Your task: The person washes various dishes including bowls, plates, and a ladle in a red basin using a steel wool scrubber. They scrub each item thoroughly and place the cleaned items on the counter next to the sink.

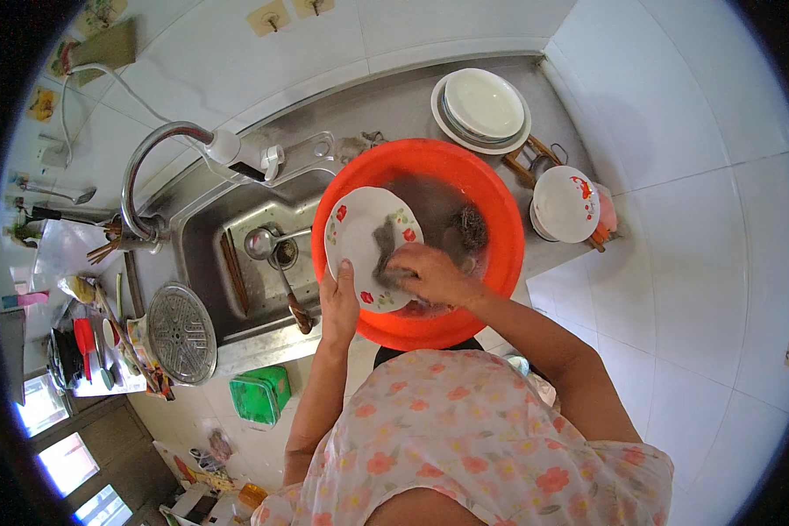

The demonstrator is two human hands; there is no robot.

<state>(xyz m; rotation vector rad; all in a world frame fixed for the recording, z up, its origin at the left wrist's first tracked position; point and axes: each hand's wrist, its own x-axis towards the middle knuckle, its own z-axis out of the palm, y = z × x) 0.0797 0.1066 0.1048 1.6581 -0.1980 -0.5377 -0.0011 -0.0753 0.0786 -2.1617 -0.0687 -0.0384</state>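
Observation:
My left hand (340, 296) grips the lower left rim of a white plate with red flowers (355, 246), its thumb lying on the upper face. The plate is tilted above an orange-red plastic basin (503, 263). With bent fingers, my right hand (437, 273) presses a dark grey cloth (386, 246) onto the plate's face. Murky water (430, 197) fills part of the basin. A dark scouring ball (470, 227) sits at the right inside it. Whatever lies under the water is hard to make out.
Left of the basin is a steel sink (204, 263) with chopsticks (235, 273) and a ladle (260, 243). A curved faucet (131, 177) rises beside it. Stacked plates (483, 105) stand behind at the right, near stacked bowls (562, 207). A perforated steamer plate (183, 335) leans at the left.

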